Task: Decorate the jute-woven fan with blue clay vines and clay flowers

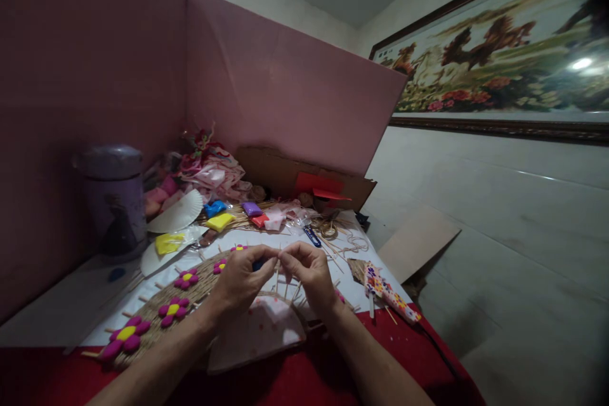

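Two bare hands meet near the middle of the head camera's view, raised over a craft-covered table. The left hand (242, 278) and right hand (309, 274) each have thumb and forefinger pinched closed, their tips meeting; whether a small piece is held between them is too fine to tell. Below and around them spreads a fan-shaped woven piece (202, 279), tan and ribbed, with thin sticks poking out along its outer edge. It reaches from the lower left, behind the hands, to the right, and carries magenta flowers with yellow centres, the largest flower (126, 334) at lower left. A pale, pink-spotted panel (257, 337) fills its inner curve, between the forearms. The piece lies across a white sheet (183, 258) and a red cloth (385, 361). Beyond the hands are blue (215, 209), yellow (220, 222), purple (251, 209) and red packets (259, 221), with a blue-handled cutter (313, 236) to their right. A flower-patterned tool (390, 295) with a dark cord lies right of the right hand. At left stands a lilac container (118, 203); pink panels (295, 95) rise behind, and a framed horse picture (476, 57) hangs upper right.
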